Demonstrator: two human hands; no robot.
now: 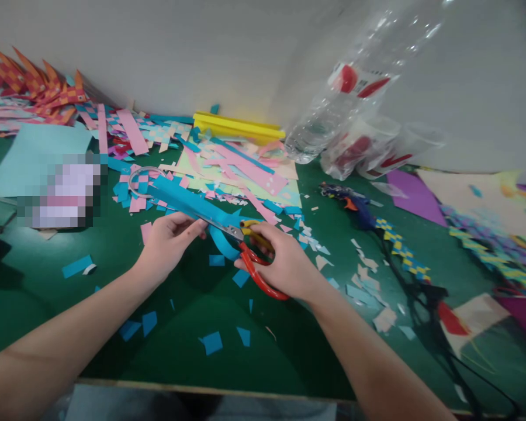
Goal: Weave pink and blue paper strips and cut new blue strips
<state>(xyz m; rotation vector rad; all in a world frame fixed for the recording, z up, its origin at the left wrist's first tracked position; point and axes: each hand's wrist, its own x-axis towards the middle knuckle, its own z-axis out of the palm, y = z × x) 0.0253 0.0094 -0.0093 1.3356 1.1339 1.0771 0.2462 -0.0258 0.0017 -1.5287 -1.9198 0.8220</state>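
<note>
My left hand (pixel 169 242) pinches a long blue paper strip (pixel 179 199) between thumb and fingers. The strip stretches to the upper left over the scraps, and a part of it curls down between my hands. In my right hand (pixel 284 260) is a pair of scissors (pixel 263 275) with one red and one yellow handle. The metal blades point left, lie along the strip and reach close to my left fingertips. How far the blades are parted cannot be made out. Small blue paper offcuts (pixel 213 343) lie on the green table below my hands.
Behind my hands are pink and blue scraps (pixel 245 166) and a yellow plastic piece (pixel 239 126). A plastic bottle (pixel 307 137) and plastic cups (pixel 403 146) stand against the wall. Woven paper pieces (pixel 403 251) lie right, orange woven spikes (pixel 39 82) far left, near a blurred-out rectangular object (pixel 65 196).
</note>
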